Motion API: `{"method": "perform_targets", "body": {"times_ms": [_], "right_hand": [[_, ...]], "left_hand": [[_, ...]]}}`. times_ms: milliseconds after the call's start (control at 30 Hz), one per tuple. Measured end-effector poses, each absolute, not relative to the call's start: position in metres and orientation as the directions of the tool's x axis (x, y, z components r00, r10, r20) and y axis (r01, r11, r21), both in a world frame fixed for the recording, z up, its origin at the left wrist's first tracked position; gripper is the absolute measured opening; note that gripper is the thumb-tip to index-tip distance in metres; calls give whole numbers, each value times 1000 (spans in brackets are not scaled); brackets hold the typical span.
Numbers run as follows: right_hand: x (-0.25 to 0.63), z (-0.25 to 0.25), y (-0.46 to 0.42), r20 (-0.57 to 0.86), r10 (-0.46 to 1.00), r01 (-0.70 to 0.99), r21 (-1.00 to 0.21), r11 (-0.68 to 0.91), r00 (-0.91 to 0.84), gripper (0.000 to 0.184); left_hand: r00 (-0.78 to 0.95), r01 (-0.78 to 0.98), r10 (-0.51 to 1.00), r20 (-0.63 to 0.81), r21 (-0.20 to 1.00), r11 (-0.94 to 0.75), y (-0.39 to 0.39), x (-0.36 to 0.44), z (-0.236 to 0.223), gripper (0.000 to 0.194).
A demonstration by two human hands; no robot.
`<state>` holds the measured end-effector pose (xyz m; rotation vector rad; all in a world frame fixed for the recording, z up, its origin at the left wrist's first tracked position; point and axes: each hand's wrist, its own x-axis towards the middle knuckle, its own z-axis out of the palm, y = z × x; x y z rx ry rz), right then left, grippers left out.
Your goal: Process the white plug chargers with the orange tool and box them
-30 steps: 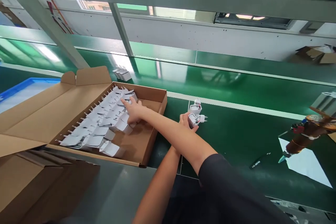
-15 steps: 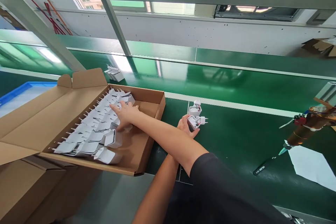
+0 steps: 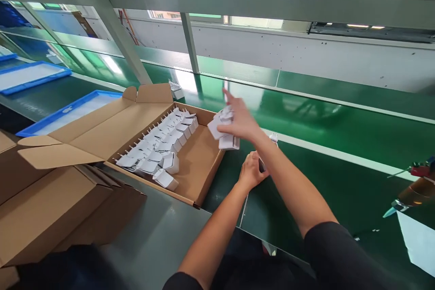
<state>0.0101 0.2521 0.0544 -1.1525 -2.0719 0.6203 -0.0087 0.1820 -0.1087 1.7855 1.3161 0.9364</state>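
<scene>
My right hand [image 3: 243, 120] is above the right wall of the cardboard box [image 3: 195, 163], closed around a few white plug adapter housings [image 3: 229, 142]; motion blurs them. Below it, on the green bench, my left hand [image 3: 250, 172] curls around a white adapter housing, of which only the dark opening [image 3: 261, 165] shows. My right forearm hides most of that piece. Just beyond the forearm, the top of another white adapter [image 3: 273, 137] peeks out. Rows of similar housings [image 3: 166, 138], pins pointing left, fill the box's left part.
A small group of adapters [image 3: 176, 89] stands behind the box. Blue-rimmed trays [image 3: 73, 108] lie to the left, folded cartons [image 3: 64, 204] below the box. At right are a teal-tipped dispensing tool [image 3: 404, 199] and a white sheet [image 3: 418, 240]. A metal post [image 3: 112, 27] rises behind.
My right hand has risen out of the box, moving right with several housings in it. My left hand stays on its adapter at the bench. The view has turned left.
</scene>
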Motion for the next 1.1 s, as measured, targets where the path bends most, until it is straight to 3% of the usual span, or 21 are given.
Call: {"method": "perform_targets", "body": {"times_ms": [67, 200, 300, 400, 533, 733, 867, 967, 1100], "right_hand": [[49, 52, 240, 348, 894, 577, -682, 448, -282, 90], [84, 28, 220, 195, 942, 652, -682, 330, -272, 48], [87, 17, 221, 148, 963, 677, -687, 264, -225, 36], [82, 18, 229, 111, 964, 695, -673, 253, -244, 35], [70, 20, 239, 77, 956, 721, -641, 264, -282, 35], [49, 3, 244, 5, 943, 772, -573, 275, -333, 34], [41, -4, 242, -36, 939, 810, -519, 274, -341, 35], [32, 0, 242, -53, 948, 853, -455, 257, -314, 38], [28, 15, 237, -75, 949, 882, -398, 254, -307, 45]], "left_hand": [[214, 527, 971, 111, 823, -210, 180, -7, -107, 65], [213, 709, 973, 83, 672, -213, 175, -6, -100, 55], [224, 759, 973, 60, 616, -213, 174, -7, -91, 56], [235, 752, 970, 57, 622, -219, 172, -10, -84, 54], [211, 734, 976, 61, 650, -199, 167, -20, -82, 68], [131, 811, 983, 127, 557, -180, 138, -57, -87, 38], [51, 858, 981, 190, 494, -140, 122, -75, -86, 53], [198, 853, 944, 264, 428, -298, 128, -73, -80, 69], [348, 837, 923, 166, 389, -385, 151, -64, -71, 61]]}}
